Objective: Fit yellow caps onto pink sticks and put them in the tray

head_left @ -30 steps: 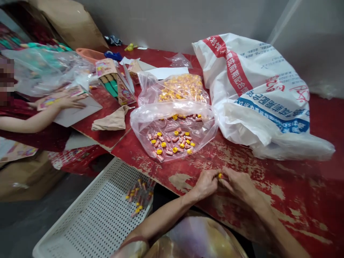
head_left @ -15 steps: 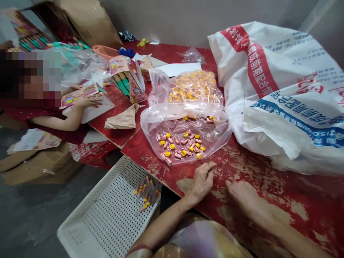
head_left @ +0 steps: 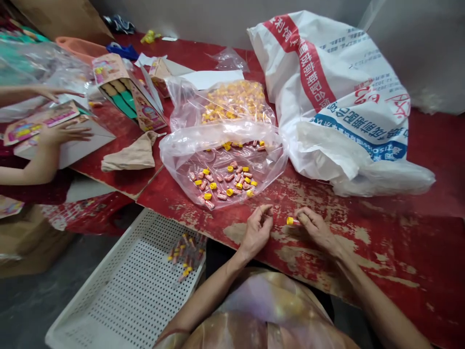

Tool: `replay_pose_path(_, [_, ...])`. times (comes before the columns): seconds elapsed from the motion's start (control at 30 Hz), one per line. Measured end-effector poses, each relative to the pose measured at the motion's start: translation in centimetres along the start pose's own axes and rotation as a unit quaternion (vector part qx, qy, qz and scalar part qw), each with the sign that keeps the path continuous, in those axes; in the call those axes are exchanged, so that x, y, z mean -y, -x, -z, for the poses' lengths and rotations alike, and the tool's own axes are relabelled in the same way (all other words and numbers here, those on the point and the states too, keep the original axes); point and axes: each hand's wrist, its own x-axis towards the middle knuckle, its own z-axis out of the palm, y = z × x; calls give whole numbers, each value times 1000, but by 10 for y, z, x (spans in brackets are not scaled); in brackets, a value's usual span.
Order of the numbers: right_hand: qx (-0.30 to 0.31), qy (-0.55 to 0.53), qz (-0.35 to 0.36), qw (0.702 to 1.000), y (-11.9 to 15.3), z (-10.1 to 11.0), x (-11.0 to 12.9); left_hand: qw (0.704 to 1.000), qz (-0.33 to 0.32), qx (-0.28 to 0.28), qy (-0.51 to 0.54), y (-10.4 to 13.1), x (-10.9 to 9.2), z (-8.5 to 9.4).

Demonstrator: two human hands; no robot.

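Observation:
My right hand (head_left: 317, 228) pinches a small yellow-capped tube (head_left: 290, 221) just above the worn red table, its cap pointing left. Close by on the left, my left hand (head_left: 257, 231) has its fingers curled together, and whatever they may hold is hidden. Just beyond my hands lies an open clear plastic bag (head_left: 174, 165), with loose pink-and-white patterned pieces and yellow caps (head_left: 229, 192) spread inside. Behind it, another clear bag (head_left: 183, 99) is full of yellow caps (head_left: 236, 102).
A white perforated crate (head_left: 109, 276) below the table edge holds several yellow-capped tubes (head_left: 186, 254). A large white printed sack (head_left: 348, 82) stands at right. On the left are a beige cloth (head_left: 132, 154), an open display box (head_left: 127, 92) and a co-worker's hands (head_left: 60, 131) at a carton.
The view has shifted so the table things sit further left. A yellow-capped tube now shows in my right hand. The co-worker's far hand has lifted off the carton.

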Motion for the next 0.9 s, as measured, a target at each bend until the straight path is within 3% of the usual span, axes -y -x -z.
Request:
replay_pose_path(0.07, [-58,-190,-2,980,8,-12,1,998,22,58,25,7,2,-5])
replay_pose_path(0.13, [-66,-284,-7,956,14,-23,7,992,42,92,70,10,3,-11])
replay_pose_path(0.3, [-63,-374,23,925,20,-35,20,976,76,54,195,12,-3,-20])
replay_pose_path(0.4, [-82,-380,39,920,20,-34,21,964,102,58,241,12,-6,-18])
replay_pose_path(0.53, [-105,-327,62,937,18,-39,19,959,114,67,250,14,-6,-14])
replay_pose_path(0.7, [-39,-242,29,969,19,-36,23,968,111,58,218,14,-2,-12])
replay_pose_path(0.8, [-37,-58,73,995,22,-15,19,992,77,29,98,15,2,-5])
replay_pose_path(0.9, [-38,197,70,977,28,5,4,998,-10,-42,-52,16,11,9])
